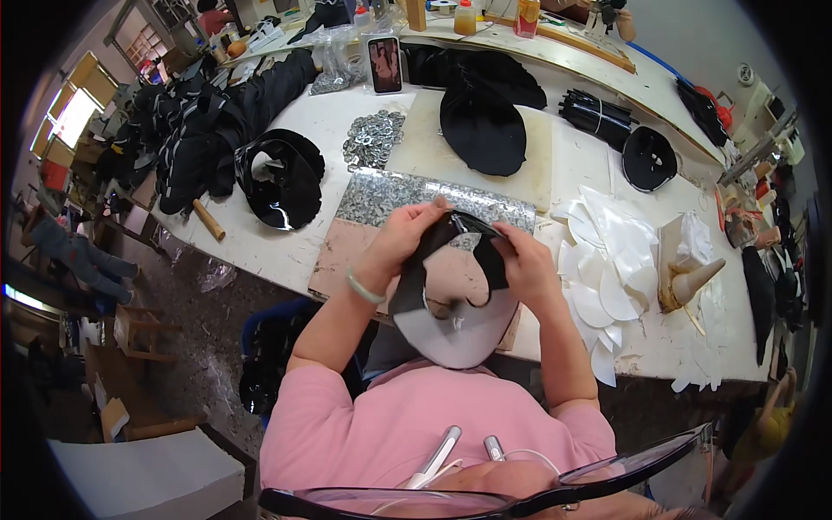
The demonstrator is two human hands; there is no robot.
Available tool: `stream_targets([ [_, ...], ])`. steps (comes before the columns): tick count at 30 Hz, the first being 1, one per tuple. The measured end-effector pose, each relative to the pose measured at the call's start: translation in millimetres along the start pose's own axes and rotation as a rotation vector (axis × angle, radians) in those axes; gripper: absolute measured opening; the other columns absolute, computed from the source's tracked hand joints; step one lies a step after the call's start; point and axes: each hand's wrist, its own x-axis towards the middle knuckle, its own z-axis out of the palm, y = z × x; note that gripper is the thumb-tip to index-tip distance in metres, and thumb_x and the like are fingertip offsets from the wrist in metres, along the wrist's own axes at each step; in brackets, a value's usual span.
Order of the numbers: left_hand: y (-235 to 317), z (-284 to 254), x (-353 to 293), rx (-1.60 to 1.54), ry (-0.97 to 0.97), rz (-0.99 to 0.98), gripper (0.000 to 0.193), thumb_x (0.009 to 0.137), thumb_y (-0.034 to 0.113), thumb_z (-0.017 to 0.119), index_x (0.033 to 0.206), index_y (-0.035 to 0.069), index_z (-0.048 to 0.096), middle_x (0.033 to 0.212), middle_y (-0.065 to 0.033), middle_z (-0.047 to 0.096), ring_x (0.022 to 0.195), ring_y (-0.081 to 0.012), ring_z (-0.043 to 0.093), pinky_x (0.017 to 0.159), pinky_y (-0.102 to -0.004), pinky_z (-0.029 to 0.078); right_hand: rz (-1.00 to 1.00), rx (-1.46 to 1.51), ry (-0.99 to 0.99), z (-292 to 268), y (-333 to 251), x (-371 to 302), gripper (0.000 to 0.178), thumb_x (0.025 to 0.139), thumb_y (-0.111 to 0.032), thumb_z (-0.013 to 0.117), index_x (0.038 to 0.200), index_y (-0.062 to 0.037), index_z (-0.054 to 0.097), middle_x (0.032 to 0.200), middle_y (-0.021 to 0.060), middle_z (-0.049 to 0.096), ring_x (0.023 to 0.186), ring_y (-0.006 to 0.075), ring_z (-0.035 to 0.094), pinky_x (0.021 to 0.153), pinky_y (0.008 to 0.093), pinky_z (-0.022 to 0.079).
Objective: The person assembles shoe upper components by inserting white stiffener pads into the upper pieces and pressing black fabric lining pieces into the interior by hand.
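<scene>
My left hand (402,243) and my right hand (530,267) grip the upper edges of a glossy black cut piece (409,296), perhaps patent leather. It has a large opening in its middle, and its lower part, bright with glare, reaches toward my chest. Both hands have fingers closed on the rim, the left thumb on top. Through the opening shows a pinkish board (342,253). Just beyond my hands, a mottled grey metal sheet (373,198) lies across that board. A similar black piece (299,191) rests farther left on the table.
Loose metal rings (374,140) lie heaped beyond the metal sheet. A black oval piece (484,130) rests on a pale slab (537,165). White cut pieces (611,260) spread at right, near a cone-shaped tool (698,282). A phone (385,65) stands behind, and a wooden stick (209,219) lies left.
</scene>
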Motion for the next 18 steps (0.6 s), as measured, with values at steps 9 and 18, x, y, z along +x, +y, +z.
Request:
stream_targets([
  [9, -60.7, -25.3, -10.7, 1.18, 0.396, 0.514, 0.039, 0.088, 0.02, 0.062, 0.121, 0.0, 0.057, 0.08, -0.0259, 0.064, 0.074, -0.0384, 0.064, 0.064, -0.0445, 0.051, 0.078, -0.075, 0.043, 54.2, 50.0, -1.2, 0.022, 0.089, -0.003, 0.055, 0.109, 0.0028, 0.061, 0.096, 0.024, 0.065, 0.087, 0.0401, 0.064, 0.075, 0.0401, 0.05],
  [18, -54.8, -19.2, -20.8, 1.16, 0.357, 0.488, 0.035, 0.09, 0.014, 0.055, 0.121, -0.003, 0.054, 0.073, -0.0258, 0.061, 0.069, -0.0408, 0.062, 0.062, -0.0473, 0.048, 0.097, 0.005, 0.075, 55.5, 47.1, -4.4, 0.024, 0.09, -0.006, 0.054, 0.112, 0.0028, 0.06, 0.1, 0.0243, 0.064, 0.089, 0.0406, 0.062, 0.078, 0.0418, 0.05],
])
